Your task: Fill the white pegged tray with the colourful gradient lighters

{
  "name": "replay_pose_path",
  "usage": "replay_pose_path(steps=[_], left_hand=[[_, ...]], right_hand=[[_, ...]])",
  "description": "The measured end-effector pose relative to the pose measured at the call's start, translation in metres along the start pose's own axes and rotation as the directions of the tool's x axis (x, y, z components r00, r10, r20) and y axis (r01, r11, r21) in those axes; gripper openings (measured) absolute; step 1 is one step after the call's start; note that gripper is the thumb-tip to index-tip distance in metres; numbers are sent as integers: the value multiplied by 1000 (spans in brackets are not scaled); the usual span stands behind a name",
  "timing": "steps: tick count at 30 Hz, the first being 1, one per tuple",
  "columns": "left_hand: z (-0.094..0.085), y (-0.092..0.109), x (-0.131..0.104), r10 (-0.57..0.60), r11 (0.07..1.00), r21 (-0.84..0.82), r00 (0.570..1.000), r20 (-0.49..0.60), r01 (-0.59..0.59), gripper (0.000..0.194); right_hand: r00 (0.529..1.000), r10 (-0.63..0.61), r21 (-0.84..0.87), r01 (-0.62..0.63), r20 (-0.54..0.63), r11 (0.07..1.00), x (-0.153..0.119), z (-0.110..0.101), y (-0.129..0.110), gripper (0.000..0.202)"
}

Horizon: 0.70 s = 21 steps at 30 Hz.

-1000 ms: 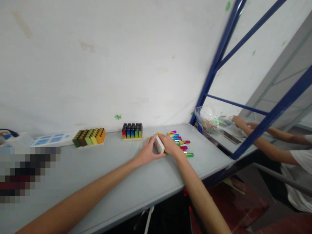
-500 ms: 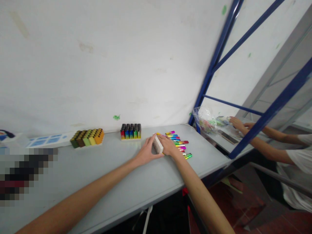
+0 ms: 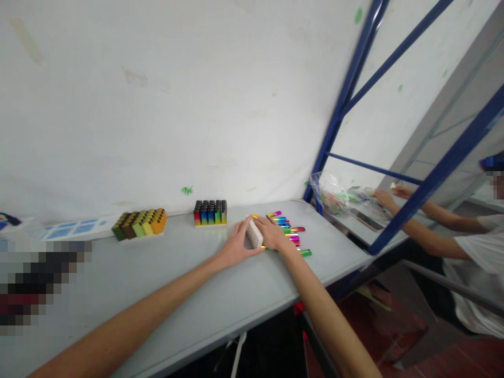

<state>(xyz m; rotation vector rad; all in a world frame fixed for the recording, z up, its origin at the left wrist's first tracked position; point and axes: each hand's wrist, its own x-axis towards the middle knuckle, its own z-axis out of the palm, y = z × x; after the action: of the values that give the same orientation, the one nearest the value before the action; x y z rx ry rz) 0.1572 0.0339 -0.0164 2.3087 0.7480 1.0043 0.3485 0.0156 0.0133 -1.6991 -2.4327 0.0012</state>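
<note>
My left hand (image 3: 238,245) grips a white tray (image 3: 255,234) tipped up on its long edge, thumb at the near end and fingers at the far end. Right against the tray, my right hand (image 3: 268,232) curls over shiny lighters lying on the table; yellow ends peek out beside it, but its fingertips are partly hidden. More metallic lighters (image 3: 293,239) in pink, blue, green and red fan out to the right from under that hand. Behind my left hand stands a block of rainbow-coloured lighters (image 3: 210,214) with black tops, upright in a white tray.
Farther left, green, brown, yellow and orange lighters (image 3: 139,224) stand in another tray, beside a blue-and-white box (image 3: 79,228). A blue metal frame (image 3: 334,126) rises at the table's right end. Beyond it are a clear plastic bag (image 3: 331,193) and a co-worker's hands (image 3: 388,198).
My hands and the tray hold nearly the same place, with a slight shift of the right fingers over the lighters. The co-worker's hands have moved apart, one now raised with something small.
</note>
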Motion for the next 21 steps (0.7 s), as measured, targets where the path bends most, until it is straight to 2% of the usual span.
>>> replay_pose_path(steps=[13, 21], left_hand=[[0, 1, 0, -8, 1000, 11, 1000, 7, 8, 107], [-1, 5, -1, -28, 999, 14, 1000, -9, 28, 106]], right_hand=[[998, 70, 2, -70, 3, 998, 0, 2, 5, 52], [999, 50, -36, -50, -4, 998, -1, 4, 12, 52]])
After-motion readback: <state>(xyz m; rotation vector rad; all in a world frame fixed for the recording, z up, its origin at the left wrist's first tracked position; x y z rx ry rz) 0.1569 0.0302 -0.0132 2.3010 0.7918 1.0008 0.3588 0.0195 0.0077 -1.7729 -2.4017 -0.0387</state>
